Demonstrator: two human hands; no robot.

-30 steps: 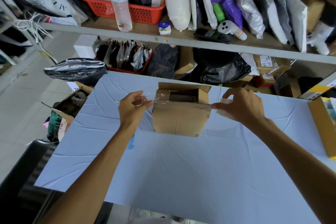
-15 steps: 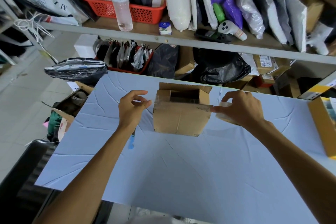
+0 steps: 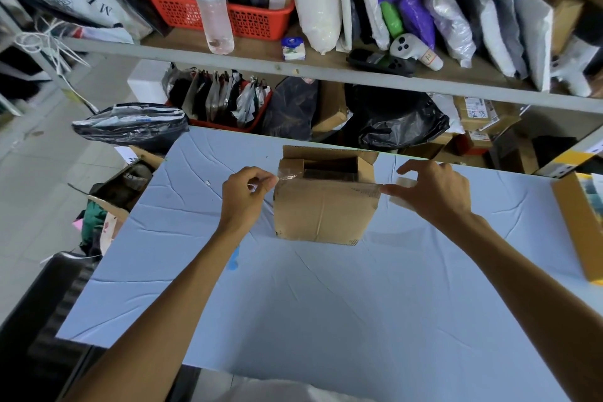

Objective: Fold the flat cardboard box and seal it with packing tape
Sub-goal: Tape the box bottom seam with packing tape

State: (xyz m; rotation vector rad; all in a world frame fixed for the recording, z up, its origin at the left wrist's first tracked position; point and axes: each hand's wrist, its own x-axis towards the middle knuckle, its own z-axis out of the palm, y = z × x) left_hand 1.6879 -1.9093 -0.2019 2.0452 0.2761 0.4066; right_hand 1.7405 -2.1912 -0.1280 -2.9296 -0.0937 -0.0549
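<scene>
A pale blue, creased worktop point(image 3: 326, 303) fills the lower half of the view. Behind it runs a long grey shelf point(image 3: 326, 70) crowded with stock: a red plastic lattice basket point(image 3: 248, 18), a clear plastic bottle point(image 3: 212, 10) standing in front of the basket, and a row of filled white, grey and purple plastic bags. Below the shelf sits a crumpled black plastic bag point(image 3: 398, 121).

The brown cardboard box point(image 3: 323, 215) stands on the worktop near its far edge, between the two forearms. Its plain front panel faces the camera. Its top is open, with the flaps standing up around a dark inside.

The left hand point(image 3: 244, 199) is at the box's upper left corner, thumb and forefinger pinching the end of a strip of clear packing tape point(image 3: 288, 174). The strip runs across the top of the front panel towards the right corner.

The right hand point(image 3: 437, 192) is just beside that upper right corner, its fingers curled round a roll of clear tape point(image 3: 404, 182), which is mostly hidden by the hand.
</scene>
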